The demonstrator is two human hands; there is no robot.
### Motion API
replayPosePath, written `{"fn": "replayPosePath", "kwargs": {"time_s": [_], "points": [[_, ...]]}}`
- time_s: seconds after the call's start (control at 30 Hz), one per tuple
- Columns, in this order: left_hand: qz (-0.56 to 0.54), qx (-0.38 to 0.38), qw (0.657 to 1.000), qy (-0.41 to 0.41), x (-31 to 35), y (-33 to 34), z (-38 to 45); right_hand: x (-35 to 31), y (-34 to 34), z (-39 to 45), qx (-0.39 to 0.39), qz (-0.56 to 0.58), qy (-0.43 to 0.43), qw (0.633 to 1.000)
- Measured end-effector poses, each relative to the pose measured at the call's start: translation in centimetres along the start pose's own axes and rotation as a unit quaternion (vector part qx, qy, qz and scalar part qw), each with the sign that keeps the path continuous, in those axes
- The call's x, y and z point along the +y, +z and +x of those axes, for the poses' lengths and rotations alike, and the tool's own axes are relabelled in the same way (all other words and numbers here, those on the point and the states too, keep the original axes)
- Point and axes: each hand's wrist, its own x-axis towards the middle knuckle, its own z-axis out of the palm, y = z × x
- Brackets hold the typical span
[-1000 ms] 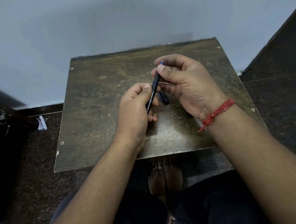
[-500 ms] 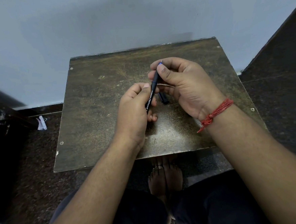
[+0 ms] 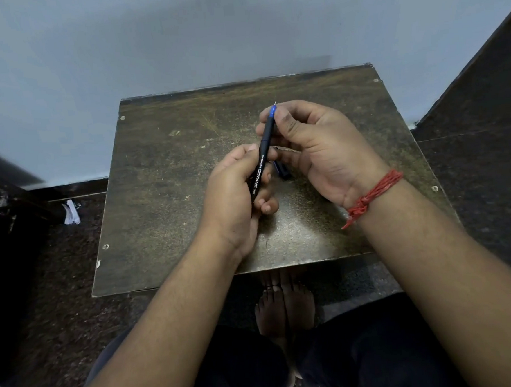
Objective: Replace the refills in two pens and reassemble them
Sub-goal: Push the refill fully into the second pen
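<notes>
A black pen (image 3: 261,158) with white lettering and a blue tip stands tilted above the middle of a worn brown table (image 3: 169,184). My left hand (image 3: 233,195) grips its lower barrel. My right hand (image 3: 314,150) pinches the upper end near the blue tip with thumb and fingers. A second dark pen part (image 3: 283,171) shows under my right hand, partly hidden; whether it lies on the table or is held in that hand I cannot tell.
The table stands against a pale wall (image 3: 176,32). A red thread band (image 3: 372,195) circles my right wrist. A white scrap (image 3: 71,212) lies on the dark floor at the left. My bare feet (image 3: 283,309) show below the table's front edge.
My right hand's fingers have shifted slightly on the pen's upper end, and more of the blue tip shows. My left hand has stayed in place.
</notes>
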Motion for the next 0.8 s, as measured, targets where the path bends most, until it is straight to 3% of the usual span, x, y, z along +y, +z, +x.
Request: {"fn": "replayPosePath", "kwargs": {"time_s": [0.27, 0.8], "points": [[-0.071, -0.053, 0.994, -0.062, 0.28, 0.18, -0.1, -0.09, 0.08, -0.18, -0.041, 0.002, -0.004, 0.999], [-0.04, -0.009, 0.998, -0.05, -0.08, 0.58, 0.08, 0.14, 0.79, 0.16, 0.07, -0.086, 0.01, 0.994]]}}
